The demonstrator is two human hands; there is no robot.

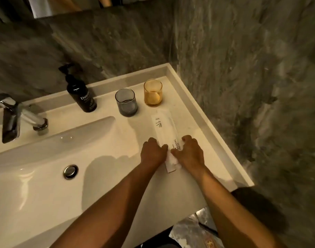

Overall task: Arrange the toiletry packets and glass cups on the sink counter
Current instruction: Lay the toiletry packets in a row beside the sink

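A long white toiletry packet point(164, 128) with black print lies flat on the white sink counter point(106, 120), right of the basin. My left hand point(153, 153) presses on its near left edge and my right hand point(189, 153) on its near right edge, fingers curled down onto it. The packet's near end shows between my wrists. Behind the packet stand two glass cups: a grey one point(126, 102) and, right of it, an amber one point(153, 93). Both are upright and apart from my hands.
A black pump bottle point(80, 93) stands left of the grey cup. A chrome tap point(17, 115) rises at the far left over the basin with its drain point(70, 171). The counter has a raised rim point(203, 113) against the dark stone wall on the right.
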